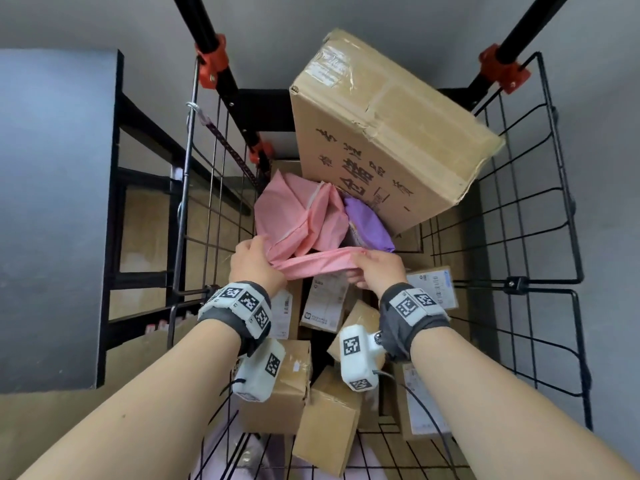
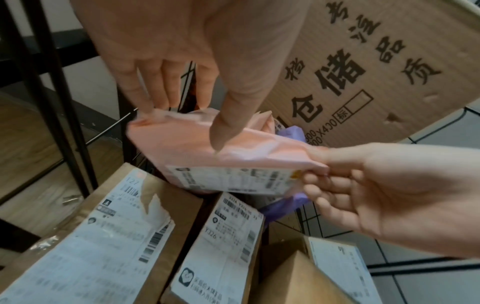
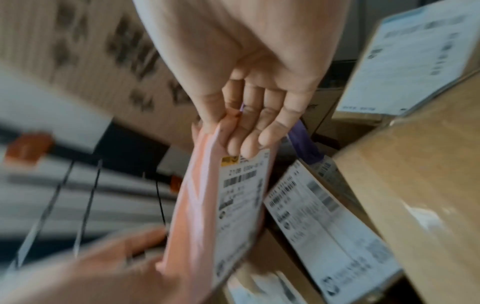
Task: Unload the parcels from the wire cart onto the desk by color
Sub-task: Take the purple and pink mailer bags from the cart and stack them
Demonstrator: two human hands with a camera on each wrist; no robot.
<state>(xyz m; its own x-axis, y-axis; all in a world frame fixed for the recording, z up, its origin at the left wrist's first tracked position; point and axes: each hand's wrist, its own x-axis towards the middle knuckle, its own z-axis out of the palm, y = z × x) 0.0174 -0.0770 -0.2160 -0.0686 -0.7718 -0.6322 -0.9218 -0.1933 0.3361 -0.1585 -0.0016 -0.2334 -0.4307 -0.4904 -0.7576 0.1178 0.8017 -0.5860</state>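
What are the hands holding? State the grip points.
A pink mailer: left hand grips its left end, right hand pinches its right end.

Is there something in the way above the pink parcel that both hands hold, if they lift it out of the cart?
Partly. The large cardboard box leans over the far side, behind the pink parcel. Directly above it, nothing visible blocks.

Reached forward from the bottom corners of the head view, both bare forearms converging toward the frame's centre, each wrist banded with a marker-printed strap. Left hand [image 1: 254,259] sat left of centre, thumb pressed down on top and fingers [image 2: 158,86] curled behind the pink parcel [image 1: 318,266]. Right hand [image 1: 375,268] sat right of centre, thumb above and fingers [image 3: 249,144] folded beneath, pinching the opposite end.
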